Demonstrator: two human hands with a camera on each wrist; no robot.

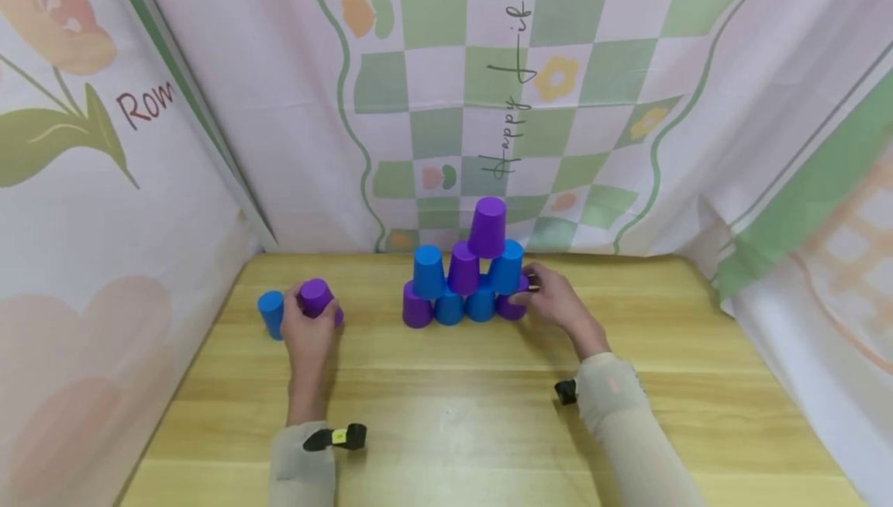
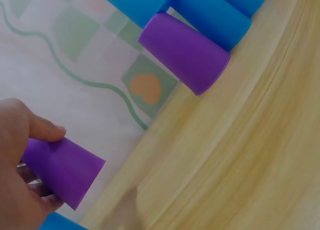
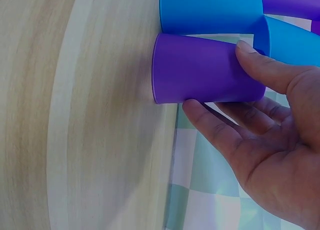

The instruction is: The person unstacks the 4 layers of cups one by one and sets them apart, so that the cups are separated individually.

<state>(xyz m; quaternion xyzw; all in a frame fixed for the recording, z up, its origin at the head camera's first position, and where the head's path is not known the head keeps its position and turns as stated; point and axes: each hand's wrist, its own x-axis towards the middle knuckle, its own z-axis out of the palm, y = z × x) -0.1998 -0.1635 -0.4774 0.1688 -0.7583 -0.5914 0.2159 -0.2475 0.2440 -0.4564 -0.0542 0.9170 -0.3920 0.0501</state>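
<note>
Left hand: holding purple cup
Blue cup: that hand's left
Right hand: gripping corner cup of 8-cup stack

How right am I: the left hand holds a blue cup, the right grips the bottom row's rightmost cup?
The left hand holds a purple cup, not a blue one: see the left wrist view. The right hand grips the rightmost cup.

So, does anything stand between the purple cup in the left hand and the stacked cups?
Nothing visible: past the left hand, which grips the purple cup, only tabletop separates it from the stacked cups. One blue cup stands on the opposite side.
</note>
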